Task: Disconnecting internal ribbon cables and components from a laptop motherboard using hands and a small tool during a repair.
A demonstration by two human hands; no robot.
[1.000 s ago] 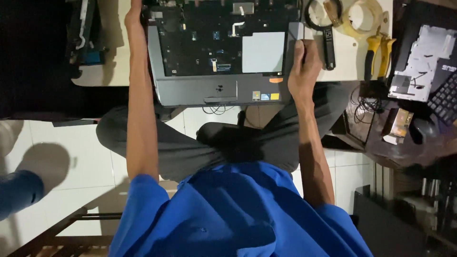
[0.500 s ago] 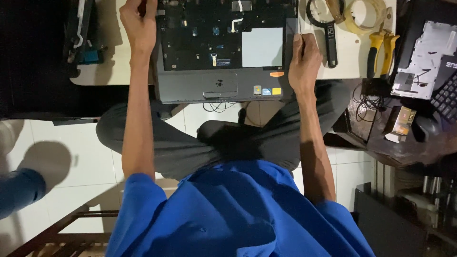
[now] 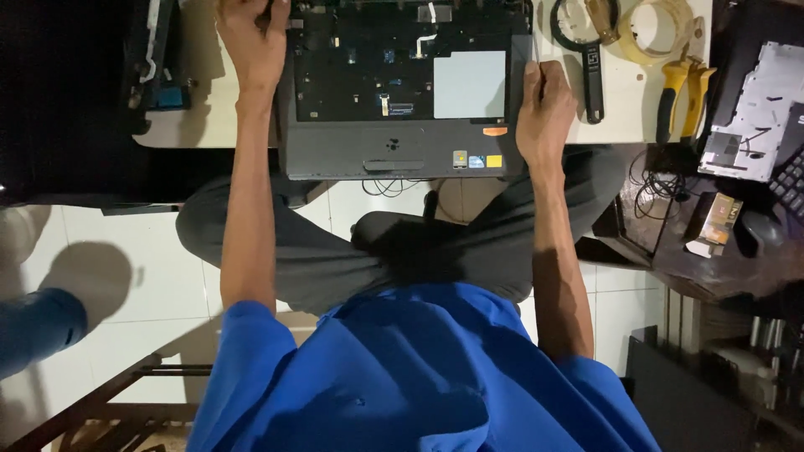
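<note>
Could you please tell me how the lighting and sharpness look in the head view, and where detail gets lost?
Head view: the white table is brightly lit, nearly washed out; the opened laptop interior stays dark with little detail; the far left is almost black; the left hand and right hand look slightly soft; a soft shadow falls on the floor tiles.

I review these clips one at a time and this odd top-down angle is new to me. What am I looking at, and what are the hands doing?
The camera sits on a person's head and looks straight down, so you see their blue shirt, crossed legs and both arms. The left hand rests at the upper left corner of an opened laptop base with its keyboard removed, lying on a pale table. The right hand is at the laptop's right edge and seems to hold a thin tool, too small to identify. To the right lie a magnifying glass, a tape roll and yellow-handled pliers.
</note>
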